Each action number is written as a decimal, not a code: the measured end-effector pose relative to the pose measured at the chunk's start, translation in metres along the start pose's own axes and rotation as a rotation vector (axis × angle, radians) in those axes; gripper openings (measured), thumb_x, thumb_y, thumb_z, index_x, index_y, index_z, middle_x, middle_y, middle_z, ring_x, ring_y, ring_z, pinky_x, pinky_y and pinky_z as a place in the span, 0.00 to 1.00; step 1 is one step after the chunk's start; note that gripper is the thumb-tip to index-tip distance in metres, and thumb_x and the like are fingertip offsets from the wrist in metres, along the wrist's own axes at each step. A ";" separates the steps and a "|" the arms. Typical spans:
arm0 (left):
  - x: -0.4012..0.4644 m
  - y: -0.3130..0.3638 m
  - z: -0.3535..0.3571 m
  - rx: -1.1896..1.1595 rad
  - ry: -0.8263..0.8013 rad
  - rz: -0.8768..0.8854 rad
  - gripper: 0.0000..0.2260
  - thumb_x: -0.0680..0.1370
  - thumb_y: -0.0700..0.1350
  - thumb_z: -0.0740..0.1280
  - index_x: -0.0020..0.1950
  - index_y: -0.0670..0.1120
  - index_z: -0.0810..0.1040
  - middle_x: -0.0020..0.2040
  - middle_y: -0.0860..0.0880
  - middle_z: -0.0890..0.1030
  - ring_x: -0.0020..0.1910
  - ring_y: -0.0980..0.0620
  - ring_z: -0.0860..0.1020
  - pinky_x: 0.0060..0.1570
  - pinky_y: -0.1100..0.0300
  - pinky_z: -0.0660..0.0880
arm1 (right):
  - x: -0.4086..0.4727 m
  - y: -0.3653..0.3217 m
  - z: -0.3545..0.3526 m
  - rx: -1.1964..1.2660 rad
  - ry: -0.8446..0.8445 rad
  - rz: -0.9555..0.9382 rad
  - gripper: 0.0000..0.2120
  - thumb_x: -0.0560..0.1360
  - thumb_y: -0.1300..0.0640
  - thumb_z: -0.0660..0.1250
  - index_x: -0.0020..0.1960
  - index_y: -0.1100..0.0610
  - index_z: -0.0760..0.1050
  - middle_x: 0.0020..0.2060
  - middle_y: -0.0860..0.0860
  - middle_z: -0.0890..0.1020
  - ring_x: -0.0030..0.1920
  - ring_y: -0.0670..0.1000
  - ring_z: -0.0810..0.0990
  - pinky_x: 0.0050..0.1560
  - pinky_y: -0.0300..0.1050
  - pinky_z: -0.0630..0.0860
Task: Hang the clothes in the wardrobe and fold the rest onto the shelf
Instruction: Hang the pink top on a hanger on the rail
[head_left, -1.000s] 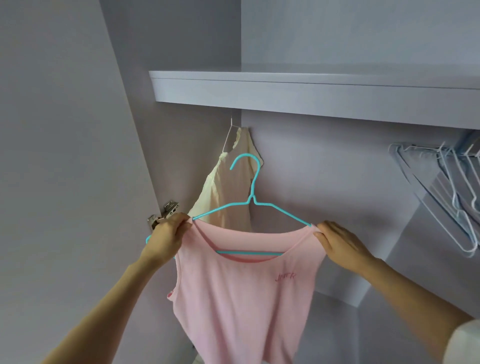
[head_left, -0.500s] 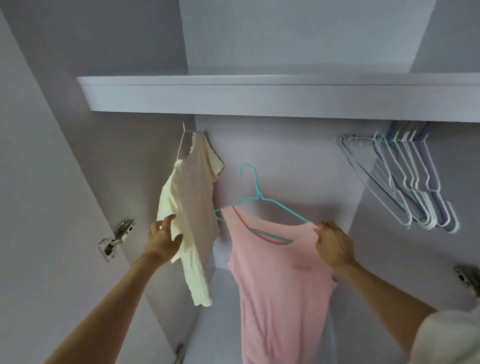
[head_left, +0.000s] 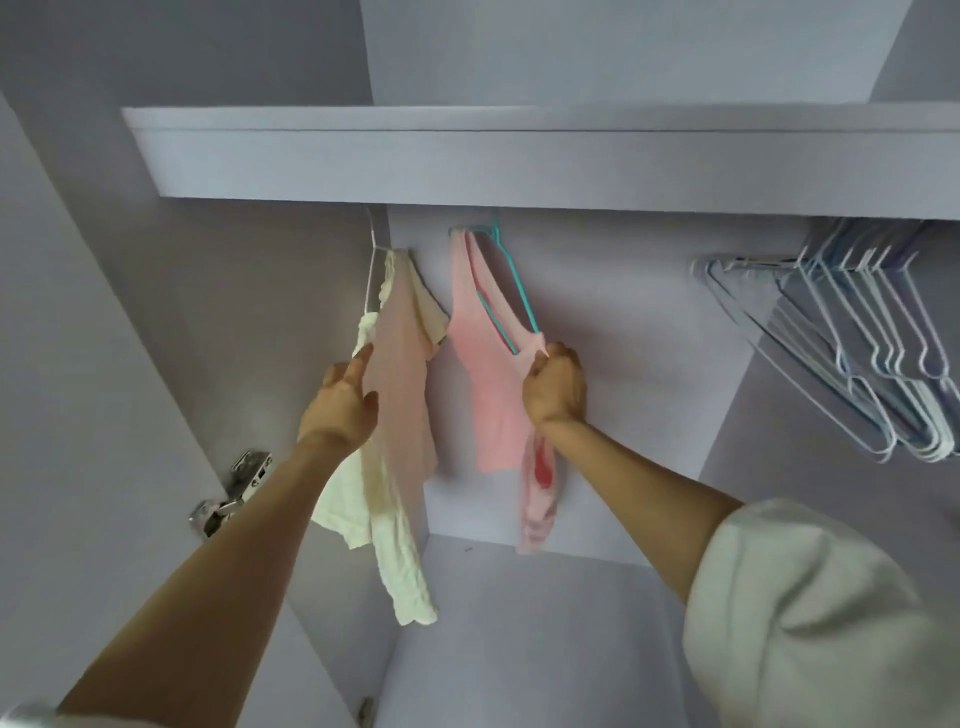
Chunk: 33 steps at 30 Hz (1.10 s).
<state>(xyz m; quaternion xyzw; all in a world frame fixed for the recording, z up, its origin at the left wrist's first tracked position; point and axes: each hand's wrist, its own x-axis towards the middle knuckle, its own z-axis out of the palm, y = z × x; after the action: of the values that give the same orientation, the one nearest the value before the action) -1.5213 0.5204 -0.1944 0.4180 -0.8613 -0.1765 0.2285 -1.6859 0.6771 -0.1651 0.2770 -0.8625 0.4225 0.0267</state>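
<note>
The right hand (head_left: 555, 383) is gripping the near shoulder of the pink top (head_left: 488, 374), its fingers curled tight around the fabric at the lower end of the teal hanger (head_left: 511, 280), whose hook is reaching up under the shelf (head_left: 467, 156). The left hand (head_left: 340, 402) is pressing nearly straight fingers against the cream shirt (head_left: 400, 415) hanging just beside the pink top, holding nothing.
</note>
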 end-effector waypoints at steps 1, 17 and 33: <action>0.003 -0.002 0.000 0.012 0.026 0.020 0.27 0.79 0.41 0.59 0.76 0.52 0.56 0.68 0.39 0.67 0.61 0.35 0.71 0.60 0.45 0.70 | 0.004 -0.009 0.008 0.030 -0.003 0.003 0.14 0.81 0.61 0.53 0.60 0.67 0.70 0.61 0.64 0.73 0.60 0.63 0.73 0.56 0.49 0.65; 0.009 -0.032 -0.003 -0.131 0.176 0.191 0.19 0.79 0.40 0.60 0.69 0.51 0.71 0.50 0.41 0.83 0.52 0.37 0.78 0.52 0.51 0.74 | -0.020 -0.071 0.100 0.238 -0.223 -0.040 0.14 0.81 0.58 0.53 0.62 0.65 0.68 0.56 0.63 0.77 0.56 0.64 0.75 0.52 0.47 0.70; -0.196 -0.060 -0.001 -0.244 -0.005 -0.284 0.21 0.79 0.42 0.63 0.72 0.44 0.65 0.71 0.44 0.67 0.66 0.45 0.70 0.60 0.65 0.63 | -0.158 0.025 0.078 0.067 -0.888 -0.047 0.10 0.78 0.58 0.57 0.53 0.61 0.74 0.47 0.53 0.75 0.46 0.52 0.73 0.46 0.42 0.68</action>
<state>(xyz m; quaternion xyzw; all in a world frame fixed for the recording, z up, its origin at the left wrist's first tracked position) -1.3756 0.6417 -0.2715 0.5041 -0.7665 -0.3112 0.2481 -1.5505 0.7036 -0.2775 0.4519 -0.7696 0.2895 -0.3459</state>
